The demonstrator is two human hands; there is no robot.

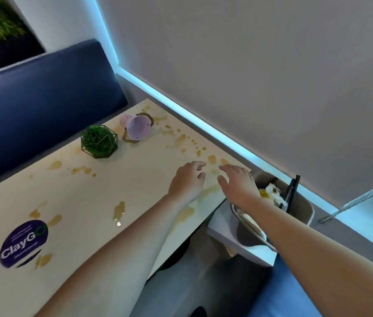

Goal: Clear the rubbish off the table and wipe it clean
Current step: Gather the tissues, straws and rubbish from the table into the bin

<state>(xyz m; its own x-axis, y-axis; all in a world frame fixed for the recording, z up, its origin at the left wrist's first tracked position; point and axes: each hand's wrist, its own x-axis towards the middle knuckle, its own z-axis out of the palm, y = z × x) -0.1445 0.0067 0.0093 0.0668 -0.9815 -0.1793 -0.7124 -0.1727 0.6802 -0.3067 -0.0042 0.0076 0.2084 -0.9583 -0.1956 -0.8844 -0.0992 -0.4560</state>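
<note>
Head view shows a grey plastic bin [307,212] with crumpled rubbish [272,193] inside, just beyond the right hand [238,184]. Both this and the left hand [186,179] are spread loosely, holding nothing, over the stained cream table [89,202].

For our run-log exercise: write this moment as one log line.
left hand: open, over table | right hand: open, by bin | brown spills: unwiped | pink bucket: tipped over

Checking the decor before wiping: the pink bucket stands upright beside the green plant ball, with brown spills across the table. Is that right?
Not quite. In the head view the pink bucket lies tipped on its side, not upright. It is beside the green plant ball, and brown spills do dot the table.
</note>
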